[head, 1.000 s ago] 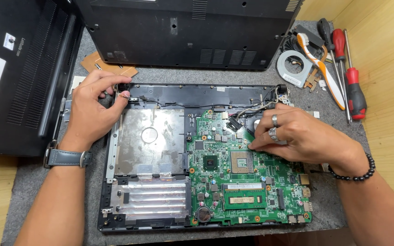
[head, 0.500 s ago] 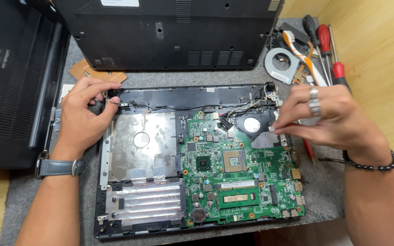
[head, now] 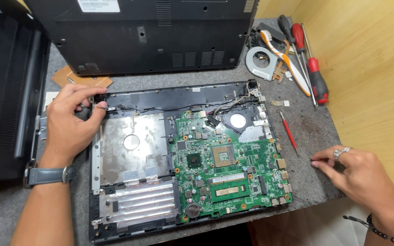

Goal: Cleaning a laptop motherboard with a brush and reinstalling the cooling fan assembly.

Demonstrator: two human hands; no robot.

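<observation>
An opened black laptop base (head: 160, 98) lies on a grey mat (head: 311, 123), with its green motherboard (head: 229, 168) bare on the right and silver shielding on the left. My left hand (head: 69, 123), with a watch on the wrist, grips the base's far left corner at the hinge, thumb and fingers pinched around it. My right hand (head: 361, 175), wearing a ring and a bead bracelet, rests off the laptop on the mat at the right, fingers stretched flat and holding nothing. A small red screwdriver (head: 289, 132) lies between that hand and the board.
The removed black bottom cover (head: 151, 36) stands behind the base. Another black laptop part (head: 5, 91) fills the left side. A round cooling fan (head: 261, 63), red-handled screwdrivers (head: 315, 75) and an orange-white tool (head: 288, 64) lie at the back right, against a wooden surface (head: 375, 68).
My right hand has lifted off the motherboard's upper right and moved out to the mat on the right. My left hand has stayed at the far left corner.
</observation>
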